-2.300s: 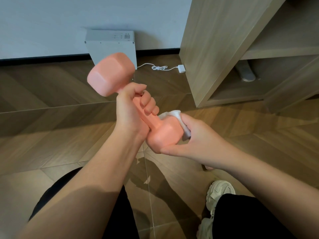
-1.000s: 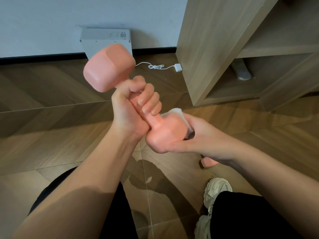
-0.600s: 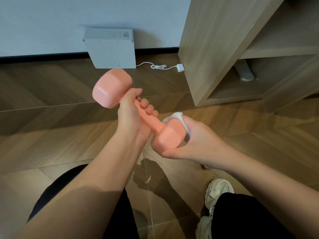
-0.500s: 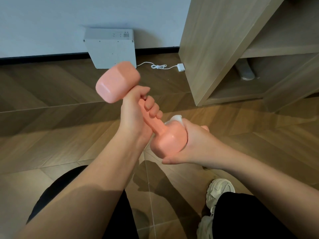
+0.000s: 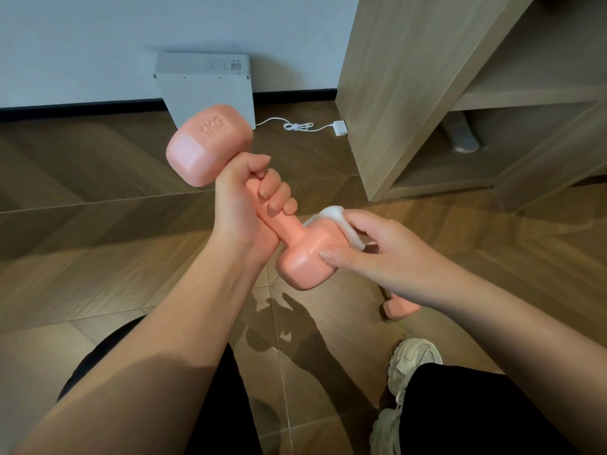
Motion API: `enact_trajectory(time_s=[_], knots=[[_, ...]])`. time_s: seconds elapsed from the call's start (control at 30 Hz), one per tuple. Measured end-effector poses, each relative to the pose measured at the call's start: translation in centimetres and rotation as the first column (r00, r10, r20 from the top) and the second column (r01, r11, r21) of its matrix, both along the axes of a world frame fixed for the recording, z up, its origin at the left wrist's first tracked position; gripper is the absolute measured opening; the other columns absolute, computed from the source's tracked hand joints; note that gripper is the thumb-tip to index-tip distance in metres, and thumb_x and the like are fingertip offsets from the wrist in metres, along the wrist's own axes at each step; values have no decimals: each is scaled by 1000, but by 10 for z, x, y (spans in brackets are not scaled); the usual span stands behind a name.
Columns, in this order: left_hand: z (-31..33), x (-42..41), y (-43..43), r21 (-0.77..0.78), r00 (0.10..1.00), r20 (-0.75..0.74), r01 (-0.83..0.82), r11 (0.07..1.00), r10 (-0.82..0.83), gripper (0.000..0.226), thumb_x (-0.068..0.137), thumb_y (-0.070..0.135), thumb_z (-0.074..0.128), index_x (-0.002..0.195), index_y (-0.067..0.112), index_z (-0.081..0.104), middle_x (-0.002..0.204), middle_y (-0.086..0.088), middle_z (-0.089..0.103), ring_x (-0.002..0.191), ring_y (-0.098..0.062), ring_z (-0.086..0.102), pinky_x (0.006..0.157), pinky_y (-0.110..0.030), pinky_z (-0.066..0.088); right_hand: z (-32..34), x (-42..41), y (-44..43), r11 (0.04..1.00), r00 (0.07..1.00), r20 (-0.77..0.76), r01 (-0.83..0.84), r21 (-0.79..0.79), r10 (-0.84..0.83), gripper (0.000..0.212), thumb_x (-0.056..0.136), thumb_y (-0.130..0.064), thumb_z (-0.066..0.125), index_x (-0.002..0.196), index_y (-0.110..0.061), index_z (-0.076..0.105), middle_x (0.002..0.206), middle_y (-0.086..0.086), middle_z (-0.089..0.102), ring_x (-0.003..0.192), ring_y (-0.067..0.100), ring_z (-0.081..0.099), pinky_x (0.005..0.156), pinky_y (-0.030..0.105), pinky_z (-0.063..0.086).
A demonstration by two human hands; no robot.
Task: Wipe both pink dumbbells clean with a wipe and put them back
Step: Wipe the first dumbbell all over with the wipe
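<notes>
**Kid:** Where is there room to move?

**Helper:** The wood floor is wide and bare on the left side of the frame. On the right stands a wooden shelf unit. Its tall side edge runs from the top of the frame down to the floor, right of the middle. A white box leans on the wall at the upper middle. A white cable lies on the floor between the box and the shelf unit.

**Kid:** Where is the dumbbell?

**Helper:** The pink dumbbell is up in the air in the middle of the frame, well apart from the shelf edge. It is tilted, with one end at the upper left and the other at the lower right. A second dumbbell lies on the floor at the lower right, mostly hidden under the right arm, near a pale shoe.

**Kid:** What do the hands do?

**Helper:** The left hand has its fingers curled tight round the bar. The right hand holds a white wipe against the far side of the lower end. Its fingers lie over the wipe, and its thumb presses on the near side of that end.
</notes>
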State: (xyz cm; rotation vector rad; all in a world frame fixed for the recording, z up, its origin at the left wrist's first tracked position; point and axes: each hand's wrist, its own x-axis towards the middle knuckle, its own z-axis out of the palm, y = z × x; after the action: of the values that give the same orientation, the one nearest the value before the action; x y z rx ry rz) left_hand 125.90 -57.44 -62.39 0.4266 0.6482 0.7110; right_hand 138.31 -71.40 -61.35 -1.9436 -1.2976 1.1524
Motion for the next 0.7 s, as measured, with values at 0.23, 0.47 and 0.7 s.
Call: enact_trajectory(time_s=[0.23,0.47,0.7], knots=[[1,-1,-1,17,1000,6,-16,1000,16,36,87,13,41,53,21,29,42,5,23,38,-13,19,42,-25,28,-2,0,0,993,995,-33,100,54,-99,52,70,-62,70,115,-38,62,103,-18,69,97,-1,64,91,37,56],[5,-1,-7,87,999,-22,51,995,-49,47,86,14,41,40,20,32,40,4,22,38,-13,21,42,-25,29,-5,0,-4,993,989,-131,75,88,-63,42,73,-51,74,112,-36,69,101,-19,73,97,1,67,91,33,56],[6,-2,-6,92,999,21,48,995,-50,48,86,14,38,39,20,33,40,5,22,37,-13,21,41,-25,29,-6,-1,-4,999,989,-146,4,36,1,47,73,-57,69,116,-38,65,102,-26,69,99,-5,63,87,19,50]])
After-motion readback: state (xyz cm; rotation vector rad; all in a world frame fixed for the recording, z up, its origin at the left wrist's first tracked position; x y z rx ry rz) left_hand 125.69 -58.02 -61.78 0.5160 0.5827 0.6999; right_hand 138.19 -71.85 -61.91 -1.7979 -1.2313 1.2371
